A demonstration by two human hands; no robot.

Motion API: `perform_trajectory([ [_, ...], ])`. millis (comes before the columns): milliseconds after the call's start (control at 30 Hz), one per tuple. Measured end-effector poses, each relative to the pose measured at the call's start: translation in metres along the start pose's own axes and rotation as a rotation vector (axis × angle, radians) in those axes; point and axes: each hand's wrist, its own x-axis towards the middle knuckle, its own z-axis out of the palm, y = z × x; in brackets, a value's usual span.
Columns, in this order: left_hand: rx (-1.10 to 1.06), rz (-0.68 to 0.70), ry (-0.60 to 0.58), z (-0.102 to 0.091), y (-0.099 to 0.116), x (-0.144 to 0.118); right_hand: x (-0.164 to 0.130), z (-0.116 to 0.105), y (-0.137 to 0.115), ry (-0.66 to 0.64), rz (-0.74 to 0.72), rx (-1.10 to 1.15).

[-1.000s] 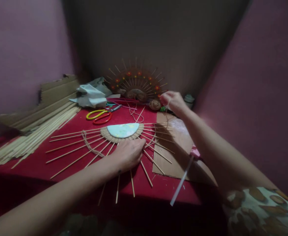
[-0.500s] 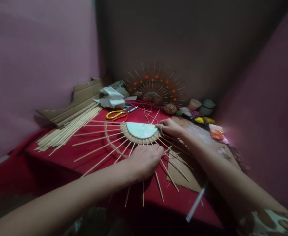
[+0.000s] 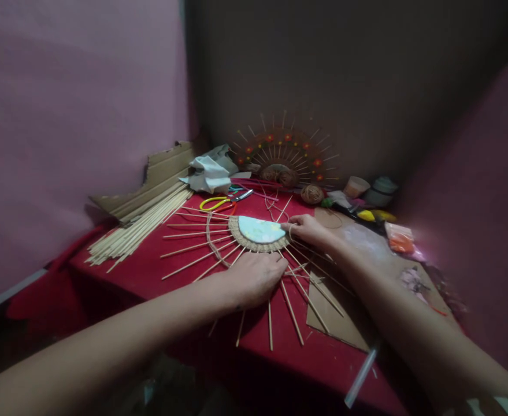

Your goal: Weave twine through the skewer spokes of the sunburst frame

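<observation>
left hand point(image 3: 256, 277) lying flat, fingers together, pressing on the sticks point(image 3: 193, 248) below the half-disc point(image 3: 260, 230); right hand point(image 3: 308, 228) pinching twine at the disc's right edge; fan lying on red cloth point(image 3: 149, 277); scissors point(image 3: 219, 202) lying behind

Single head camera looks forward and down, close over the table point(image 3: 158, 271).

Home craft corner: red-clothed table point(image 3: 149, 271), bamboo sticks point(image 3: 136, 228), scissors point(image 3: 223, 202).
</observation>
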Motion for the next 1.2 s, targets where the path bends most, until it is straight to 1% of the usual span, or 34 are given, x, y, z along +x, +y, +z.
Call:
perform_trajectory([
  [67,-0.067,0.015,-0.042,-0.012,-0.009,0.002,0.000,0.001,0.000,0.019,-0.001,-0.007],
  [100,-0.113,0.020,-0.043,-0.019,-0.017,0.004,-0.001,0.001,0.000,0.023,-0.006,-0.011],
  [133,-0.168,0.030,-0.049,-0.027,-0.028,0.008,-0.001,0.001,-0.001,0.026,-0.012,-0.015],
  [167,-0.207,-0.011,-0.005,-0.035,-0.042,0.014,-0.002,0.001,-0.001,0.026,-0.018,-0.020],
  [200,-0.193,-0.104,0.070,-0.042,-0.060,0.019,-0.002,0.001,-0.001,0.026,-0.022,-0.023],
  [233,-0.132,-0.221,0.091,-0.048,-0.080,0.025,-0.003,0.002,-0.001,0.025,-0.025,-0.025],
  [267,-0.036,-0.363,0.085,-0.051,-0.101,0.031,-0.003,0.002,-0.001,0.024,-0.026,-0.026],
  [300,0.014,-0.446,0.069,-0.053,-0.122,0.036,-0.004,0.002,-0.001,0.022,-0.028,-0.025],
  [367,0.065,-0.547,0.005,-0.051,-0.158,0.042,-0.004,0.003,-0.001,0.018,-0.038,-0.020],
  [433,0.089,-0.588,-0.066,-0.043,-0.181,0.045,-0.004,0.004,0.000,0.021,-0.043,-0.017],
  [500,0.100,-0.565,-0.088,-0.034,-0.191,0.043,-0.003,0.005,0.001,0.028,-0.040,-0.014],
  [600,0.121,-0.524,-0.063,-0.025,-0.196,0.039,-0.002,0.008,0.003,0.037,-0.023,-0.014],
  [667,0.131,-0.509,-0.027,-0.024,-0.201,0.037,-0.001,0.009,0.003,0.036,-0.008,-0.016],
  [733,0.138,-0.512,0.018,-0.026,-0.212,0.037,-0.001,0.009,0.003,0.032,-0.001,-0.019],
  [867,0.165,-0.606,0.122,-0.032,-0.237,0.052,-0.001,0.010,0.002,0.034,-0.004,-0.014],
  [967,0.153,-0.694,0.140,-0.034,-0.247,0.073,-0.002,0.009,0.002,0.038,0.010,0.010],
  [1067,0.120,-0.740,0.110,-0.037,-0.248,0.092,-0.001,0.005,0.003,0.060,0.034,0.013],
  [1167,0.085,-0.699,0.072,-0.045,-0.240,0.101,0.002,0.001,0.006,0.099,0.064,-0.001],
  [1200,0.081,-0.683,0.089,-0.049,-0.235,0.100,0.003,0.000,0.007,0.112,0.076,-0.011],
])
